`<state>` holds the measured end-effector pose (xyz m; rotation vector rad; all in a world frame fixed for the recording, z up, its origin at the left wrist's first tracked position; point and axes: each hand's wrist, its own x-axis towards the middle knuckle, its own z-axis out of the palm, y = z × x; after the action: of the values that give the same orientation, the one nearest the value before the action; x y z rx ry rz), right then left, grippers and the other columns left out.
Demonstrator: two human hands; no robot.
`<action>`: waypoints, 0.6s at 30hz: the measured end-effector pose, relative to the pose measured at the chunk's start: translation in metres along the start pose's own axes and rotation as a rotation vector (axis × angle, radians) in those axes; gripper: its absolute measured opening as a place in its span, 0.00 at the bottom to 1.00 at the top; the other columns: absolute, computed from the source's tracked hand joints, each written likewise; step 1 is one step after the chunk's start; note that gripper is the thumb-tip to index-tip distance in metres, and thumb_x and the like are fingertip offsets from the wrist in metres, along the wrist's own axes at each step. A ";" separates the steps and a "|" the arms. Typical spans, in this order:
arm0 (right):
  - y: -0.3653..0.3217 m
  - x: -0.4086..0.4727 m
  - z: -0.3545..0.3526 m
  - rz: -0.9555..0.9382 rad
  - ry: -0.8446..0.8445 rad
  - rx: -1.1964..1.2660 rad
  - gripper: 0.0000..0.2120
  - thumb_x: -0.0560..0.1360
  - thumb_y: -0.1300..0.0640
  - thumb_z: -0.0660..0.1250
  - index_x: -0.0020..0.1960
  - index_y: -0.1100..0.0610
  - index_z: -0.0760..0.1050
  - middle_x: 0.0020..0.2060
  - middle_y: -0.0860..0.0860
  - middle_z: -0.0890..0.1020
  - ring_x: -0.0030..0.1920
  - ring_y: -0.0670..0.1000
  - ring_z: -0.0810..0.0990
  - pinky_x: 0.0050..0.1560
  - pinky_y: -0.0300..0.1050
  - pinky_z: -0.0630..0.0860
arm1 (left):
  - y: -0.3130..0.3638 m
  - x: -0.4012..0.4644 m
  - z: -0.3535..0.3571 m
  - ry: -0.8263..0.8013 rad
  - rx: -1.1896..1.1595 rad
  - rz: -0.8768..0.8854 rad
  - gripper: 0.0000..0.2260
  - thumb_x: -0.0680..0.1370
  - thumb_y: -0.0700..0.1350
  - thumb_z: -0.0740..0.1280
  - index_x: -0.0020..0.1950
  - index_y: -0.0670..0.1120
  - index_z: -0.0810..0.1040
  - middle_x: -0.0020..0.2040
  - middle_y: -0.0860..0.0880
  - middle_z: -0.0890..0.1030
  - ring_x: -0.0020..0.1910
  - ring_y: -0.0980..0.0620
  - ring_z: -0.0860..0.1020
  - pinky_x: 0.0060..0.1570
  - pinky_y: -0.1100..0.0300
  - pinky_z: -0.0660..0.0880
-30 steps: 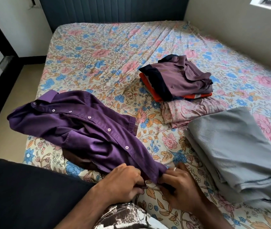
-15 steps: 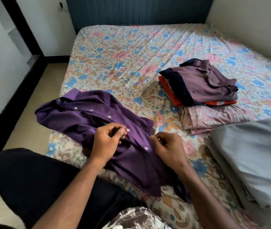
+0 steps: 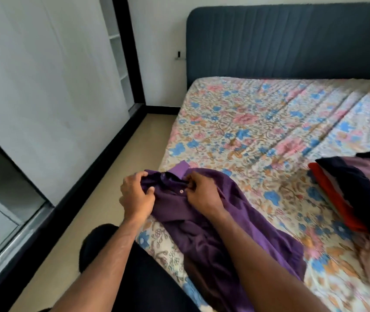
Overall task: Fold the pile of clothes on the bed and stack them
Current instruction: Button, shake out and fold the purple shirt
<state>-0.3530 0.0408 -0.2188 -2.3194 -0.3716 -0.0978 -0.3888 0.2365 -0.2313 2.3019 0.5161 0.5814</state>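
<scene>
A purple button-up shirt (image 3: 229,224) lies lengthwise along the near left edge of the flowered bed (image 3: 258,122), collar end farthest from me. My left hand (image 3: 135,194) grips the fabric just left of the collar. My right hand (image 3: 199,191) pinches the placket near the top button, beside the collar. A stack of folded clothes (image 3: 357,194) sits at the right edge of the view, with a mauve and navy garment on top, an orange one beneath and a pink flowered one at the bottom.
A dark blue padded headboard (image 3: 292,41) stands behind the bed. White sliding wardrobe doors (image 3: 44,86) with black frames run along the left. A strip of beige floor (image 3: 103,199) lies between wardrobe and bed. My black-clad knee (image 3: 116,251) is at the bed's edge.
Both hands moved up the shirt from its hem to the collar end, working along the button line. My view swung left and up, so the grey folded cloth is out of sight.
</scene>
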 end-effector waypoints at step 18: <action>0.031 -0.010 0.038 -0.201 0.152 -0.094 0.19 0.83 0.51 0.62 0.72 0.41 0.66 0.45 0.45 0.85 0.42 0.49 0.82 0.41 0.47 0.77 | -0.009 0.035 -0.010 -0.594 0.126 0.197 0.16 0.77 0.64 0.63 0.48 0.54 0.80 0.53 0.54 0.75 0.62 0.54 0.65 0.53 0.54 0.50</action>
<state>-0.3554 0.0452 -0.2684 -2.3427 -0.5320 -0.3954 -0.3672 0.2658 -0.2224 2.5053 0.0407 -0.0654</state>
